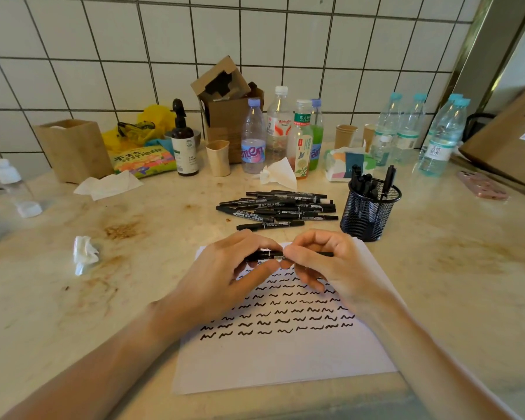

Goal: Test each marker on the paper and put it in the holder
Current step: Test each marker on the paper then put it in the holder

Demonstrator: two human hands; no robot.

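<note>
We held one black marker (273, 254) level above the far edge of the paper (285, 359), both hands curled round it: our left hand (225, 268) gripped one end, our right hand (322, 265) pinched the other. The untested markers (279, 209) lay piled beyond the paper. The mesh holder (369, 213), with markers standing inside, stood just beside the pile, toward the tabletop's (73, 298) right edge.

One marker (273, 254) held in two hands, one mesh holder (369, 212), one paper sheet (285, 359), three paper cups (218, 157), roughly nine bottles (253, 140) far across the worktop
</note>
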